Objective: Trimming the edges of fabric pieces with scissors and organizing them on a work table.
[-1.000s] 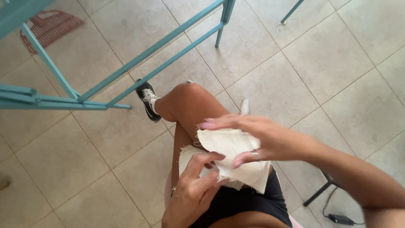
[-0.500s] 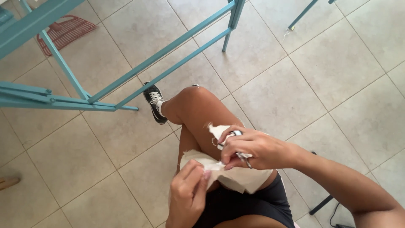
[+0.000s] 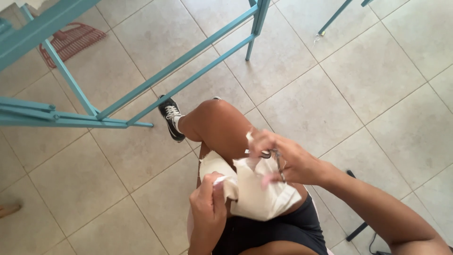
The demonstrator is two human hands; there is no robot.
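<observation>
Right-hand (image 3: pixel 289 165) grip closed around a small pair of metal scissors (image 3: pixel 277 159), fingers through or around the loops, blades pointing down into the top edge of the cloth. Can't tell if the blades themselves are apart or together, too blurry there. Left-hand (image 3: pixel 207 202) grip pinched shut on the near-left edge of the cream cloth (image 3: pixel 257 194), thumb on top, holding it up a little off the lap. Looks like mid-snip on the cloth's upper edge, or just lining one up, honestly hard to say which. Going by how floppy it sits, would call for keeping that left pinch tight and the fabric stretched between both hands so the blades bite clean instead of folding it over. Cloth itself: off-white, plain, soft and crumpled, roughly rectangular, draped over the right thigh (image 3: pixel 222 130) with one ragged little flap sticking up by the right fingers. Lying right on the lap, above the black shorts (image 3: pixel 269 232), no desk involved. Further out: bent knee, then a black sneaker with white laces (image 3: pixel 170 118) flat on the beige tiled floor (image 3: pixel 358 89). Teal metal frame (image 3: pixel 188 71) slanting across the upper left, a reddish ribbed mat (image 3: pixel 71 40) behind it, and a dark chair leg (image 3: pixel 356 231) low on the right.
</observation>
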